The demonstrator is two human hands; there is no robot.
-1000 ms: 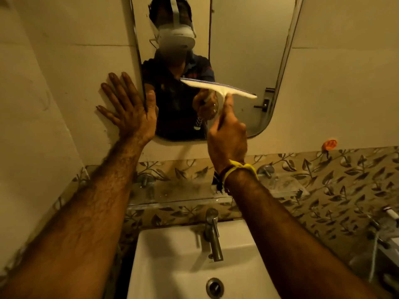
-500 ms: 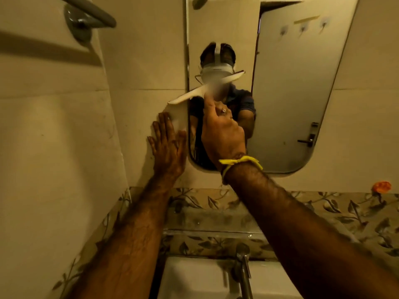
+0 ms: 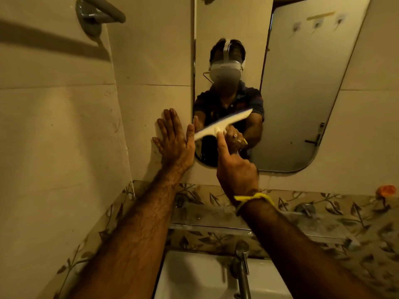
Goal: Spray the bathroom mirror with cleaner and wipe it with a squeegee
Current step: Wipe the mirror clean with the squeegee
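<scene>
Though it looks light and stiff, the squeegee (image 3: 222, 124) needs its soft blade edge flat on the mirror (image 3: 287, 104), low on the left. Right hand (image 3: 235, 171) holds its handle, best spot; left hand (image 3: 174, 141) rests flat on the wall (image 3: 151, 61).

My white squeegee (image 3: 222, 124) lies slantwise against the lower left part of the round-cornered wall mirror (image 3: 302, 104), its blade's right end tilted higher than its left.

The mirror (image 3: 291, 104) hangs on the wall above a shelf (image 3: 216, 219), with the sink (image 3: 194, 275) and tap (image 3: 241, 266) below.
</scene>
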